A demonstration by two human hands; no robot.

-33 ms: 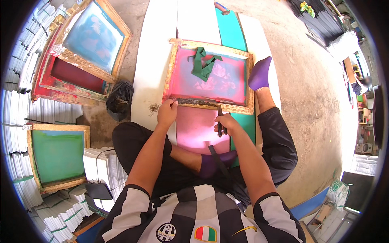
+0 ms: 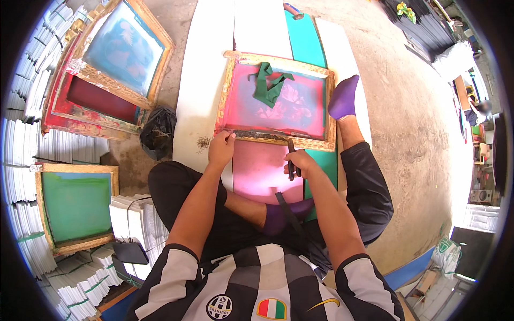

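Observation:
A wooden screen printing frame (image 2: 330, 107) with pink-stained mesh lies flat in front of me. My left hand (image 2: 220, 148) is closed at its near left corner, thumb and fingers pressed to the wood. Dark pliers (image 2: 291, 167) are gripped in my right hand (image 2: 303, 162), their jaws up against the near rail, right of its middle. Whether the jaws bite on anything is too small to tell. Along that rail runs a dark, crusted strip (image 2: 257, 135). A crumpled green cloth strip (image 2: 267, 92) rests on the mesh.
White and teal boards (image 2: 201, 69) lie under the frame. My purple-socked foot (image 2: 344, 97) is beside its right edge. More printing frames (image 2: 160, 27) lean at the left, near a black plastic bag (image 2: 158, 132). A green-meshed frame (image 2: 114, 187) stands by stacked white sheets (image 2: 136, 214).

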